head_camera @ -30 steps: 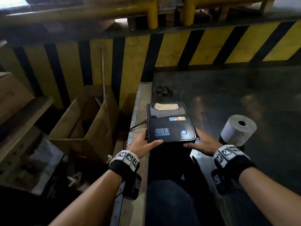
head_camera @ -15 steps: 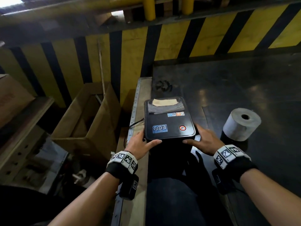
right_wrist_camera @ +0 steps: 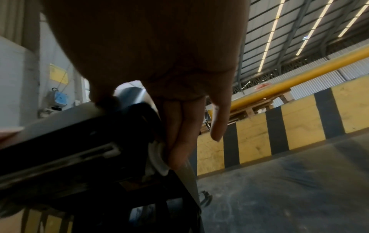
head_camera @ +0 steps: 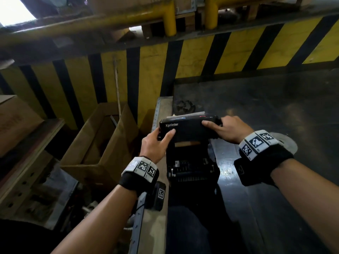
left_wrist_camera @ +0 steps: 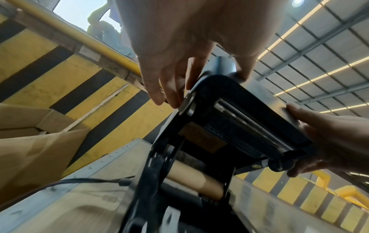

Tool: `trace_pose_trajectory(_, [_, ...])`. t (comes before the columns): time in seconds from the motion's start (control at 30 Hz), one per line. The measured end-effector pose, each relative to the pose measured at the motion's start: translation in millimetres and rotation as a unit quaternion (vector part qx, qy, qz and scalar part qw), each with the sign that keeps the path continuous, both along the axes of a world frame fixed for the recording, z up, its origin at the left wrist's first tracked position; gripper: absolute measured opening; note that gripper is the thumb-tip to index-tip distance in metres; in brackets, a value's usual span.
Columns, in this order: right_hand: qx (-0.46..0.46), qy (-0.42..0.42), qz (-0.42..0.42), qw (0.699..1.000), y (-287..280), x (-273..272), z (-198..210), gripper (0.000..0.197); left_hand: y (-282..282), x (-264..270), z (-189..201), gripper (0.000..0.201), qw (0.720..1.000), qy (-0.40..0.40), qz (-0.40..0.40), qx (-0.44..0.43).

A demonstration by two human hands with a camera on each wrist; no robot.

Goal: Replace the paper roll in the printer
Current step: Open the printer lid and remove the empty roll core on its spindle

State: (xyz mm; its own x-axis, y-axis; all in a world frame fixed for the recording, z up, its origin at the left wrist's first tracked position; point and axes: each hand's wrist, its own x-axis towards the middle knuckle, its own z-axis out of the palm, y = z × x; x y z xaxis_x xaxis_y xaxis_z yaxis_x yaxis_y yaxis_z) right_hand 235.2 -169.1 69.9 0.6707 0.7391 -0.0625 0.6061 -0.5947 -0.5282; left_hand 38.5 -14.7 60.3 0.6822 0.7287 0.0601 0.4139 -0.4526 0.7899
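at the centre of the head view, the black printer [head_camera: 192, 162] is sitting on the dark bench [head_camera: 275, 110] with its lid [head_camera: 189, 130] swung up, the word "xprinter" showing on the lid's front. the left hand [head_camera: 156, 145] is gripping the lid's left end, thumb lying across the front face and fingers [left_wrist_camera: 159, 88] curling behind the edge. the right hand [head_camera: 229, 129] is gripping the lid's right end, thumb on the front and fingers [right_wrist_camera: 179, 138] wrapping round the side. below the raised lid the printer's inner bay is lying exposed, and in the left wrist view a bare brown cardboard core [left_wrist_camera: 195, 179] is sitting across that bay, toward the lower centre of the frame. the new white paper roll [head_camera: 286, 143] is resting on the bench at the right of the head view, mostly hidden behind the right wrist band, apart from the printer. a black cable [left_wrist_camera: 79, 181] is running to the printer's left side. an open cardboard box [head_camera: 102, 142] is standing at the left centre, before a yellow-and-black striped wall [head_camera: 146, 70].
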Motion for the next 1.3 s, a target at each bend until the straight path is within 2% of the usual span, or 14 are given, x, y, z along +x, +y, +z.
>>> trace_pose_trajectory(0.17, [0.026, -0.026, -0.061, 0.997, 22.5, 5.4, 16.2, 0.071, 22.6, 32.2, 25.0, 0.053, 0.998, 0.028, 0.061, -0.008])
trace_pose_trajectory(0.23, [0.078, -0.021, -0.07, 0.994, 28.8, 6.8, 17.4, 0.056, 30.6, 43.7, 33.2, 0.062, 0.996, 0.037, 0.08, -0.012])
trace_pose_trajectory(0.3, [0.138, -0.022, -0.059, 0.988, 31.5, 5.7, 18.4, 0.049, 37.9, 53.5, 40.3, 0.067, 0.994, 0.034, 0.098, -0.018])
trace_pose_trajectory(0.5, [0.228, -0.052, -0.018, 0.972, 37.0, 17.7, 14.1, 0.036, 39.1, 64.5, 37.1, 0.052, 0.994, -0.026, 0.11, 0.001])
trace_pose_trajectory(0.63, [0.216, -0.041, -0.012, 0.975, 52.6, 32.5, 14.0, 0.038, 38.9, 74.9, 32.6, 0.049, 0.994, -0.069, 0.087, 0.022])
trace_pose_trajectory(0.87, [0.183, 0.001, -0.009, 0.983, 70.9, 44.6, 12.3, 0.047, 56.1, 91.5, 31.3, 0.052, 0.996, -0.054, 0.066, 0.025])
trace_pose_trajectory(1.03, [0.154, 0.037, -0.004, 0.987, 64.6, 45.1, 11.8, 0.063, 54.0, 85.9, 20.4, 0.06, 0.998, -0.053, 0.045, 0.011])
trace_pose_trajectory(1.13, [0.143, 0.056, -0.038, 0.987, 45.9, 42.8, -8.3, 0.07, 51.3, 70.8, -0.1, 0.073, 0.994, -0.07, 0.081, -0.028])
trace_pose_trajectory(1.2, [0.097, 0.063, -0.034, 0.993, 32.4, 36.8, -29.5, 0.064, 45.5, 58.2, -17.5, 0.075, 0.993, -0.042, 0.088, -0.069])
trace_pose_trajectory(1.3, [0.017, 0.072, 0.021, 0.997, 18.1, 17.7, -59.9, 0.057, 32.4, 44.8, -42.4, 0.064, 0.995, 0.048, 0.023, -0.083])
